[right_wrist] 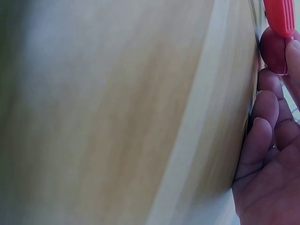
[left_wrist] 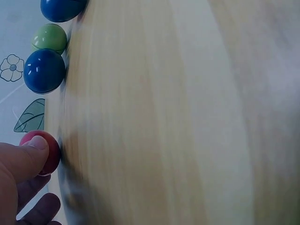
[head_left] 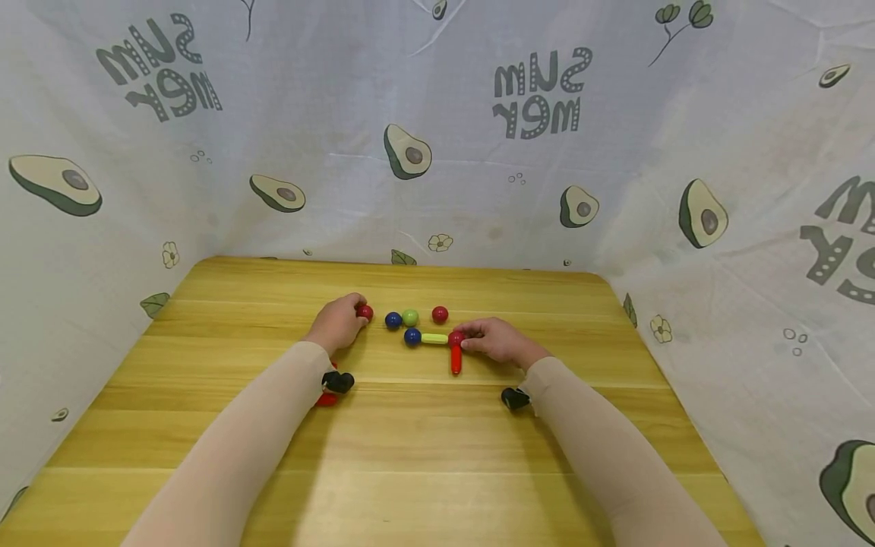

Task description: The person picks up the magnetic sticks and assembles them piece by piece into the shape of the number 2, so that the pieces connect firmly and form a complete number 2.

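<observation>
My left hand pinches a red ball at the left of the row of balls; in the left wrist view the thumb lies over this red ball. My right hand holds another red ball between thumb and fingers. That ball joins a yellow stick, which runs left to a blue ball, and a red stick pointing toward me. In the right wrist view the red stick meets the held ball.
Behind the joined pieces lie a blue ball, a green ball and a loose red ball. Red pieces lie partly hidden beneath my left wrist. A patterned cloth hangs behind the wooden table.
</observation>
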Demonstrator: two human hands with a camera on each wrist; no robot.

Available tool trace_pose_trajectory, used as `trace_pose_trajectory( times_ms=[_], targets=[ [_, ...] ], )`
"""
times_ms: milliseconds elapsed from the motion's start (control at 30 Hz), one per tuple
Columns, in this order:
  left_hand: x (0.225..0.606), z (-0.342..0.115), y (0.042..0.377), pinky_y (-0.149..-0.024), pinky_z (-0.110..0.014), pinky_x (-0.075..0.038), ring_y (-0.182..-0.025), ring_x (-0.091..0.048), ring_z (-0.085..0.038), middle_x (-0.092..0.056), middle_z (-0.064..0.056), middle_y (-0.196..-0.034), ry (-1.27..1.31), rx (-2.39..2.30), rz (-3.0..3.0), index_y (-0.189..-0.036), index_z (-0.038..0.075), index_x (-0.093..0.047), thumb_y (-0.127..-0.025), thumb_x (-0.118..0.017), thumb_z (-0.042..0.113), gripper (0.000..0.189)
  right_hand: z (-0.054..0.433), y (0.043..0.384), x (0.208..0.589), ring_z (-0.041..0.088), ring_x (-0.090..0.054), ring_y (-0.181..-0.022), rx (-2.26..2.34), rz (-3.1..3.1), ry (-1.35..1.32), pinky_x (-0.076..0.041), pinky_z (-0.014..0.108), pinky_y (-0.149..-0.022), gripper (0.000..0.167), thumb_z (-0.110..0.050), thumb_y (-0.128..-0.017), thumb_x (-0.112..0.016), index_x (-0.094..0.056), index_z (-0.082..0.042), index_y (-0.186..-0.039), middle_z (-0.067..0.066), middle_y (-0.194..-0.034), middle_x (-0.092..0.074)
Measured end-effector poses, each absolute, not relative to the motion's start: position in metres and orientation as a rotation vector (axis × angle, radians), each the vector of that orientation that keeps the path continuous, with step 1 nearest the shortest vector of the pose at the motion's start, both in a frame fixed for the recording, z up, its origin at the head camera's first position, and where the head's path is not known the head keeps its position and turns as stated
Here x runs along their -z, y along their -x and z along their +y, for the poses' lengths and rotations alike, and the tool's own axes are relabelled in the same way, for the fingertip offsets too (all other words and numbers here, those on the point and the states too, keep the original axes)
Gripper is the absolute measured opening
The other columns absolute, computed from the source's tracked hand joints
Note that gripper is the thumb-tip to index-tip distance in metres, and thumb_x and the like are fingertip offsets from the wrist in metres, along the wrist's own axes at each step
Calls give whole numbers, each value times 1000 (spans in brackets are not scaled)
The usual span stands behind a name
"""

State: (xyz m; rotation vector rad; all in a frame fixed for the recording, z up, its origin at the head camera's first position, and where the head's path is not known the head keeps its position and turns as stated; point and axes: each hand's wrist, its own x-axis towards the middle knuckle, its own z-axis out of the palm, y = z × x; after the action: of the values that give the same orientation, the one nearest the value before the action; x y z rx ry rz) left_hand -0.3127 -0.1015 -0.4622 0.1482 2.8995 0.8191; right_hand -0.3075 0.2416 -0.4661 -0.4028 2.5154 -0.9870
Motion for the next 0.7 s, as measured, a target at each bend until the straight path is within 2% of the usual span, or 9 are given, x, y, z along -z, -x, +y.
trace_pose_trajectory(
  times_ms=[333,700],
  targets=[
    [462,-104,311,-115,-53,-47,-132,-60,-39,-61,-20,-146,-139,-814,2896,-148,6,-53,-108,-61,24,44,240,307,466,26,-58,-113,991,2516,412,-46,49,-112,38,-21,-104,-69,-67,-11,-140,10,-126,-68],
    [462,-104,311,-114,-52,-47,-126,-60,-37,-63,-19,-143,-125,-812,2891,-146,7,-54,-107,-63,25,44,240,306,465,26,-58,-115,999,2514,397,-45,50,-114,39,-22,-103,-69,-67,-12,-141,11,-128,-68]
  ],
)
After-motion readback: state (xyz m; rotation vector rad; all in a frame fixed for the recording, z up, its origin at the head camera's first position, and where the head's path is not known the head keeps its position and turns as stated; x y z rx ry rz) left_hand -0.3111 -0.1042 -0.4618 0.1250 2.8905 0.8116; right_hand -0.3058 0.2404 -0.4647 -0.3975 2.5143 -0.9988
